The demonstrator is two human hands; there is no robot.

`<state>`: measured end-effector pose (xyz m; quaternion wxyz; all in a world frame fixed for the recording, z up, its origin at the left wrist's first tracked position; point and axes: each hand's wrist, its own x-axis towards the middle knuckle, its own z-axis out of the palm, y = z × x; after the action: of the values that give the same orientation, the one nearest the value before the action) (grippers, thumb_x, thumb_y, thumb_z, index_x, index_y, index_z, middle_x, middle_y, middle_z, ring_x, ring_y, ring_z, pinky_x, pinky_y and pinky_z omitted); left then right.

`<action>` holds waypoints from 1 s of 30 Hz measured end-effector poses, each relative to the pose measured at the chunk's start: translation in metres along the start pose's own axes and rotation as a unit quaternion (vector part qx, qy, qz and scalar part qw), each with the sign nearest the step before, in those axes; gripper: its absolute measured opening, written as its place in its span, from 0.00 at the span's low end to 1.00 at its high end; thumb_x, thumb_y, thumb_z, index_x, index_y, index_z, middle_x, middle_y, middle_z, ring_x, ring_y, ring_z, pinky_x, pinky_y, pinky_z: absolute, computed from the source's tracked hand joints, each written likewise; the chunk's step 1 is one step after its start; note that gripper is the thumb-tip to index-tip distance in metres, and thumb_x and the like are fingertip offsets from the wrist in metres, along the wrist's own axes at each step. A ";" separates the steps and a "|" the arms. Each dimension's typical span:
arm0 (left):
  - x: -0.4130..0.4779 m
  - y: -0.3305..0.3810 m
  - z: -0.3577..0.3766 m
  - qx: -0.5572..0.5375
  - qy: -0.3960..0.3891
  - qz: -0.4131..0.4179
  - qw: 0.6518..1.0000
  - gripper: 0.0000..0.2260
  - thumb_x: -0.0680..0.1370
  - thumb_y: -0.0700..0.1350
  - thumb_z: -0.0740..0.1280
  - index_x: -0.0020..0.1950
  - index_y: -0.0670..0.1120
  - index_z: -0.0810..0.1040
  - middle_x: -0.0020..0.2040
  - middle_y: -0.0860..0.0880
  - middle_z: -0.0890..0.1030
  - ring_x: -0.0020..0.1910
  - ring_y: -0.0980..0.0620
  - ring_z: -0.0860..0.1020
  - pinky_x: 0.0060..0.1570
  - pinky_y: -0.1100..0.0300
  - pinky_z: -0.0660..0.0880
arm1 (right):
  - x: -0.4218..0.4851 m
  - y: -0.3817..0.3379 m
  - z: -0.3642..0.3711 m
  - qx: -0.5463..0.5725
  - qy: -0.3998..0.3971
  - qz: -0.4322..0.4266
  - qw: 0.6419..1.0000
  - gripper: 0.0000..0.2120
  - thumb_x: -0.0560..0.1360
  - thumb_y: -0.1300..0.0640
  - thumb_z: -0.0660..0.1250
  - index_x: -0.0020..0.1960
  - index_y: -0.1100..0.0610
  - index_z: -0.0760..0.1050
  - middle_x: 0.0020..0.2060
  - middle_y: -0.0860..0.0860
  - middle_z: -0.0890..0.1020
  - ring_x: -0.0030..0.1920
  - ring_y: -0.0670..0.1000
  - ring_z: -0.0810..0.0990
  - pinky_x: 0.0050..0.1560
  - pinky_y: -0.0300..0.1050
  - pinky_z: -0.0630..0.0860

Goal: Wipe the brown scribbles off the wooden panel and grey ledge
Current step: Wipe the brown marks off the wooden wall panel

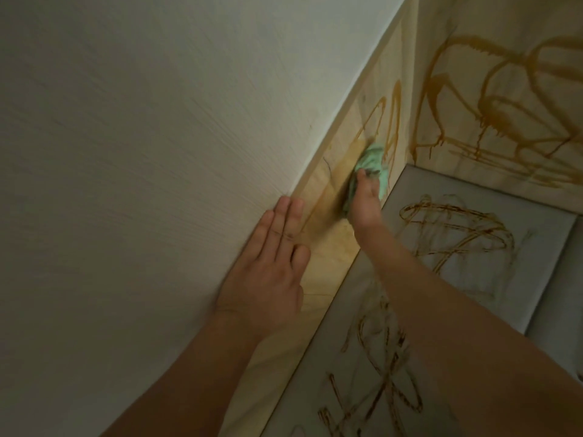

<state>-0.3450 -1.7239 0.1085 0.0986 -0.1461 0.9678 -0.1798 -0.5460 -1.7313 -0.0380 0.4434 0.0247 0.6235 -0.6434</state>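
Right hand (366, 200): fingers curled round a crumpled green cloth (372, 160), which is pressed flat against the wooden panel (334, 257), with a smeared brown patch just left of the cloth and brown scribbles (380, 116) above it. Left hand (268, 279): open, fingers (279, 222) straight and together, palm lying across the seam between the white wall (126, 152) and the panel, holding nothing. Grey ledge (542, 234) runs below the panel, under the right forearm, covered in brown loops (454, 228); the adjoining panel (517, 20) at the far end carries heavy dripping scribbles.
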 end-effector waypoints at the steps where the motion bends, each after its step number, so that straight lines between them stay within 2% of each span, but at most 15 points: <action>1: -0.002 -0.002 0.001 0.004 -0.001 -0.001 1.000 0.11 0.73 0.45 0.62 0.53 0.41 0.74 0.81 0.29 0.45 0.82 0.32 0.44 0.80 0.38 0.51 | 0.000 0.004 0.001 0.040 0.001 0.041 0.998 0.31 0.82 0.36 0.54 0.80 0.50 0.63 0.72 0.52 0.72 0.74 0.58 0.70 0.73 0.57 0.68; 3: -0.003 -0.005 0.002 0.014 -0.001 -0.003 1.000 0.12 0.74 0.46 0.61 0.54 0.41 0.73 0.81 0.29 0.45 0.82 0.32 0.43 0.80 0.38 0.50 | -0.017 0.019 0.006 0.081 -0.021 0.096 0.992 0.23 0.84 0.40 0.56 0.71 0.53 0.72 0.60 0.53 0.79 0.60 0.55 0.79 0.60 0.52 0.78; 5: -0.002 -0.008 0.002 0.026 -0.004 -0.001 1.000 0.12 0.75 0.47 0.59 0.55 0.42 0.72 0.81 0.29 0.43 0.82 0.31 0.42 0.80 0.38 0.47 | -0.040 0.034 0.007 0.077 -0.067 0.107 0.989 0.15 0.86 0.48 0.58 0.64 0.56 0.75 0.56 0.55 0.82 0.54 0.54 0.82 0.57 0.52 0.80; 8: -0.003 -0.007 0.000 0.037 -0.016 -0.010 0.999 0.15 0.76 0.48 0.57 0.58 0.42 0.73 0.81 0.29 0.40 0.82 0.32 0.40 0.80 0.39 0.44 | -0.065 0.041 -0.017 0.108 -0.123 0.143 0.976 0.15 0.85 0.54 0.60 0.68 0.59 0.74 0.62 0.60 0.82 0.61 0.60 0.83 0.66 0.58 0.79; 11: -0.003 -0.008 -0.006 0.048 -0.030 -0.013 0.998 0.16 0.79 0.51 0.57 0.60 0.43 0.73 0.81 0.30 0.39 0.82 0.33 0.39 0.80 0.39 0.44 | -0.087 0.018 -0.058 0.123 -0.145 0.160 0.969 0.18 0.85 0.51 0.60 0.67 0.62 0.77 0.60 0.61 0.85 0.59 0.61 0.85 0.63 0.58 0.80; 14: -0.003 -0.010 -0.008 0.036 -0.023 -0.008 0.999 0.21 0.77 0.55 0.55 0.59 0.43 0.76 0.82 0.31 0.41 0.83 0.35 0.40 0.80 0.40 0.46 | -0.108 0.001 -0.097 0.116 -0.175 0.172 0.962 0.25 0.82 0.47 0.58 0.68 0.64 0.78 0.62 0.63 0.82 0.64 0.64 0.81 0.69 0.62 0.75; 16: -0.004 -0.003 -0.013 -0.015 -0.011 -0.028 0.999 0.22 0.75 0.56 0.53 0.55 0.44 0.78 0.83 0.34 0.45 0.83 0.38 0.43 0.81 0.41 0.48 | -0.127 -0.005 -0.118 0.109 -0.189 0.167 0.962 0.26 0.81 0.47 0.56 0.67 0.64 0.78 0.58 0.63 0.82 0.60 0.63 0.82 0.69 0.60 0.74; 18: -0.004 0.014 -0.019 -0.110 0.028 -0.074 0.991 0.20 0.75 0.55 0.53 0.50 0.45 0.78 0.82 0.37 0.58 0.83 0.39 0.50 0.80 0.40 0.53 | -0.143 -0.011 -0.131 0.067 -0.186 0.152 0.969 0.21 0.80 0.51 0.59 0.65 0.62 0.78 0.52 0.61 0.81 0.52 0.60 0.81 0.63 0.60 0.75; 19: -0.006 0.028 -0.025 -0.179 0.051 -0.105 0.977 0.18 0.76 0.54 0.54 0.50 0.45 0.78 0.79 0.39 0.66 0.81 0.40 0.56 0.77 0.40 0.59 | -0.152 -0.015 -0.136 0.027 -0.187 0.126 0.974 0.17 0.80 0.55 0.61 0.65 0.60 0.78 0.50 0.61 0.81 0.50 0.60 0.82 0.61 0.61 0.76; 21: -0.010 0.058 -0.038 -0.361 0.043 -0.172 0.916 0.14 0.81 0.55 0.58 0.56 0.47 0.76 0.66 0.50 0.73 0.70 0.49 0.69 0.65 0.51 0.71 | -0.166 -0.022 -0.136 -0.049 -0.185 0.060 0.980 0.14 0.81 0.61 0.65 0.65 0.54 0.78 0.54 0.59 0.84 0.53 0.60 0.84 0.61 0.61 0.80; 23: -0.016 0.085 -0.052 -0.544 -0.022 -0.203 0.814 0.17 0.82 0.60 0.64 0.65 0.51 0.72 0.61 0.57 0.73 0.58 0.59 0.75 0.49 0.64 0.74 | -0.179 -0.025 -0.135 -0.091 -0.183 0.016 0.979 0.17 0.79 0.60 0.71 0.66 0.52 0.77 0.59 0.56 0.84 0.58 0.58 0.85 0.62 0.60 0.81; 24: -0.018 0.095 -0.054 -0.605 -0.049 -0.205 0.768 0.20 0.81 0.61 0.66 0.68 0.53 0.70 0.60 0.59 0.74 0.54 0.62 0.78 0.45 0.67 0.74 | -0.186 -0.028 -0.133 -0.100 -0.186 0.008 0.977 0.17 0.78 0.57 0.74 0.66 0.52 0.77 0.60 0.56 0.84 0.59 0.56 0.85 0.61 0.58 0.82; 26: -0.024 0.105 -0.053 -0.678 -0.074 -0.222 0.696 0.18 0.80 0.58 0.70 0.67 0.56 0.69 0.57 0.61 0.79 0.53 0.62 0.81 0.44 0.68 0.78 | -0.198 -0.035 -0.134 -0.087 -0.202 0.010 0.975 0.13 0.80 0.56 0.73 0.63 0.55 0.77 0.59 0.56 0.83 0.56 0.54 0.85 0.56 0.51 0.82; 28: -0.029 0.106 -0.049 -0.725 -0.060 -0.279 0.627 0.11 0.81 0.52 0.70 0.63 0.57 0.76 0.56 0.58 0.83 0.54 0.57 0.83 0.51 0.60 0.81 | -0.202 -0.043 -0.138 -0.052 -0.215 0.017 0.975 0.10 0.81 0.61 0.70 0.61 0.58 0.77 0.59 0.59 0.81 0.57 0.57 0.84 0.56 0.52 0.82; 30: -0.033 0.105 -0.050 -0.753 -0.021 -0.338 0.565 0.06 0.83 0.48 0.68 0.59 0.55 0.79 0.54 0.54 0.85 0.51 0.56 0.84 0.49 0.58 0.81 | -0.199 -0.050 -0.145 -0.014 -0.210 0.015 0.977 0.09 0.80 0.66 0.69 0.60 0.58 0.77 0.59 0.61 0.81 0.56 0.59 0.84 0.54 0.53 0.83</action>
<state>-0.3526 -1.6037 0.1189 -0.0947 -0.4871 0.6303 0.5970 -0.5310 -1.5123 0.0853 0.5744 -0.1081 0.5245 -0.6191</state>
